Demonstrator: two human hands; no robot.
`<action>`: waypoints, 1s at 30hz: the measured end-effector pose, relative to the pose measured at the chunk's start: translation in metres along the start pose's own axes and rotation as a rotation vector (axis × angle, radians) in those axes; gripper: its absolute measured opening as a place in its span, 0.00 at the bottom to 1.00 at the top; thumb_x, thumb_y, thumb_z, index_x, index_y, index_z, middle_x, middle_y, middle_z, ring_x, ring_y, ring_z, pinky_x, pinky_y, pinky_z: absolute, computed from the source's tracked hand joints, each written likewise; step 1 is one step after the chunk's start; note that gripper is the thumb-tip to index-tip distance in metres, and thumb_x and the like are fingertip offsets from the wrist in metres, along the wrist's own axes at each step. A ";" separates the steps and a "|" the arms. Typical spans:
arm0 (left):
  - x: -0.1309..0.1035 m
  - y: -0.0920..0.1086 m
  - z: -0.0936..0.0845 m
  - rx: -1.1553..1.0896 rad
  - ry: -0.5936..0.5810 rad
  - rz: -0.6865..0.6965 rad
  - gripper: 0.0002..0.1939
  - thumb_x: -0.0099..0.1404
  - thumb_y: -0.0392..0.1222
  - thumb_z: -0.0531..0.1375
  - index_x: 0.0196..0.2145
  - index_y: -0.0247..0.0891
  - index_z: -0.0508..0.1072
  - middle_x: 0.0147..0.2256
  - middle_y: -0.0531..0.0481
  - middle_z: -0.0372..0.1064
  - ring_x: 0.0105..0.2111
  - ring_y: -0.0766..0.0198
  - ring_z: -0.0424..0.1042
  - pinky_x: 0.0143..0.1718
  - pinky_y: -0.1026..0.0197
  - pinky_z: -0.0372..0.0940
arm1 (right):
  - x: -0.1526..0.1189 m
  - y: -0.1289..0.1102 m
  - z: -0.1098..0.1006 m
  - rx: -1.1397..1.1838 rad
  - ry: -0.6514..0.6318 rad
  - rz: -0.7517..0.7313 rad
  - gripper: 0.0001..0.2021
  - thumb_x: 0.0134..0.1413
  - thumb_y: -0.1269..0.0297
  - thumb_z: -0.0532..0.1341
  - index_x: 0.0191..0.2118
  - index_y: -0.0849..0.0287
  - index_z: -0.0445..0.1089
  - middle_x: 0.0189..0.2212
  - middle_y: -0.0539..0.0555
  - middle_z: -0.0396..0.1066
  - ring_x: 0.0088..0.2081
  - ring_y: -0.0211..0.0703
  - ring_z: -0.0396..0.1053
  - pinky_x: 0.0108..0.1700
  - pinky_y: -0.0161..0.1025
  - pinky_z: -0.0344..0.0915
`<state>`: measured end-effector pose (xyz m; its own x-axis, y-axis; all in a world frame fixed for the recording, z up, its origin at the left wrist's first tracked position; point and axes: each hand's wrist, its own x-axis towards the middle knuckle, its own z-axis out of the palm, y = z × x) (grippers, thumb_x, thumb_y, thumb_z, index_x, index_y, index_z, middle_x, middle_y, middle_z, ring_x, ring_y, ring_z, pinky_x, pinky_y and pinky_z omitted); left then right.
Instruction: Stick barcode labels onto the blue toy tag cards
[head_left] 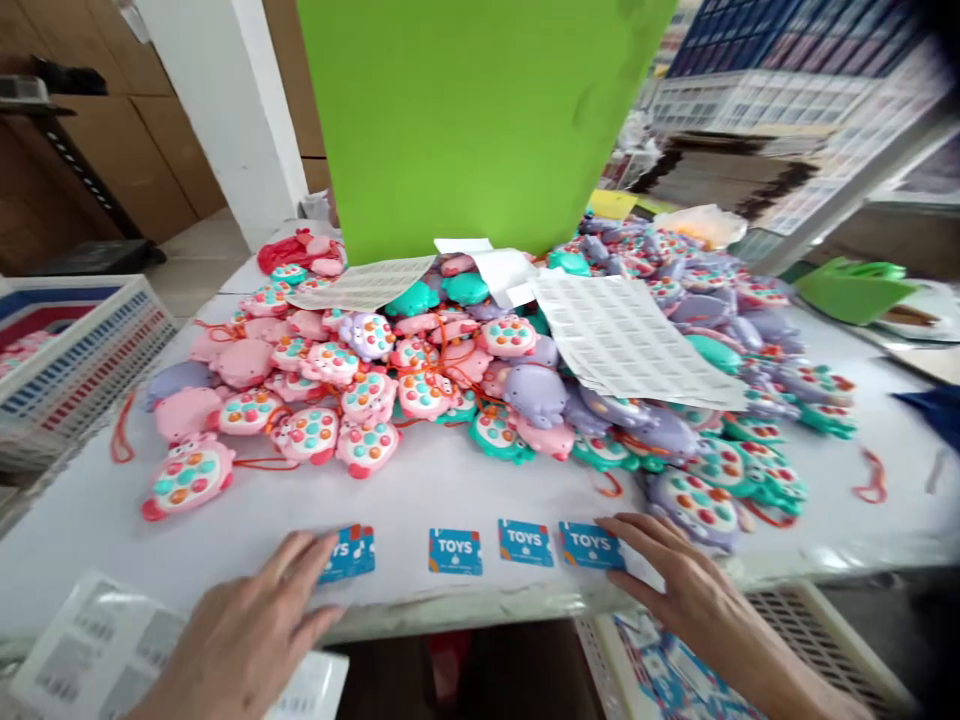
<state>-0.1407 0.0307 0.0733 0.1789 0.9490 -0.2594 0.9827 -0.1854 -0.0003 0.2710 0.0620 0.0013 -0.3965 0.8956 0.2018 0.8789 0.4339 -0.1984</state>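
Observation:
Several blue cards marked TOYS lie in a row along the table's front edge. At the row's left end, my left hand (251,620) has its fingers on a small overlapping stack of cards (354,553), its thumb apart. Two single cards, one (455,552) and another (526,542), lie flat in the middle. At the right end my right hand (675,570) touches a card (590,545) with its fingertips, the thumb near its lower right corner. Behind the cards is a heap of pink, purple and green animal-shaped toys (367,395) with coloured dots and orange cords.
Sheets of labels (634,340) rest on the toys, and another label sheet (97,650) lies at the front left. A green panel (480,120) stands behind the heap. White baskets are at the left (90,350) and below the table's front edge (825,640).

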 end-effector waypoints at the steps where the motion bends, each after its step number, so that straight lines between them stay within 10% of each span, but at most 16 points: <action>1: -0.002 0.009 0.003 0.015 -0.018 0.055 0.22 0.62 0.37 0.53 0.54 0.39 0.67 0.50 0.42 0.69 0.34 0.50 0.77 0.30 0.55 0.72 | -0.002 0.002 -0.001 0.008 -0.021 0.009 0.18 0.60 0.54 0.53 0.53 0.53 0.64 0.47 0.57 0.69 0.48 0.52 0.69 0.50 0.51 0.66; 6: 0.000 0.071 0.013 0.033 0.000 0.260 0.22 0.61 0.34 0.55 0.54 0.32 0.68 0.50 0.38 0.69 0.41 0.48 0.75 0.35 0.57 0.73 | 0.002 -0.002 -0.003 0.037 -0.051 0.013 0.18 0.58 0.56 0.56 0.53 0.55 0.65 0.48 0.59 0.69 0.49 0.51 0.68 0.48 0.48 0.69; 13: 0.030 0.135 0.005 0.007 -0.210 0.186 0.29 0.62 0.36 0.58 0.60 0.28 0.59 0.59 0.32 0.53 0.35 0.47 0.77 0.34 0.52 0.73 | 0.014 -0.056 0.013 0.012 -0.105 -0.214 0.24 0.58 0.63 0.57 0.60 0.57 0.56 0.58 0.59 0.61 0.60 0.54 0.56 0.55 0.54 0.63; 24: 0.030 0.128 0.012 0.066 -0.250 0.092 0.27 0.65 0.35 0.54 0.61 0.31 0.58 0.60 0.32 0.50 0.31 0.48 0.77 0.31 0.52 0.74 | 0.027 -0.105 0.021 0.056 -0.096 -0.347 0.26 0.56 0.69 0.58 0.60 0.66 0.57 0.58 0.62 0.60 0.58 0.54 0.59 0.53 0.50 0.66; 30: 0.018 0.108 0.031 0.067 -0.117 0.145 0.26 0.66 0.37 0.51 0.60 0.28 0.58 0.59 0.34 0.50 0.33 0.48 0.77 0.30 0.54 0.74 | 0.008 -0.077 0.015 0.056 -0.060 -0.237 0.30 0.57 0.63 0.58 0.63 0.61 0.50 0.62 0.61 0.53 0.61 0.52 0.53 0.56 0.50 0.62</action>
<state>-0.0331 0.0196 0.0390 0.3077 0.8758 -0.3718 0.9410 -0.3381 -0.0177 0.1965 0.0370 0.0034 -0.6062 0.7716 0.1925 0.7441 0.6358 -0.2052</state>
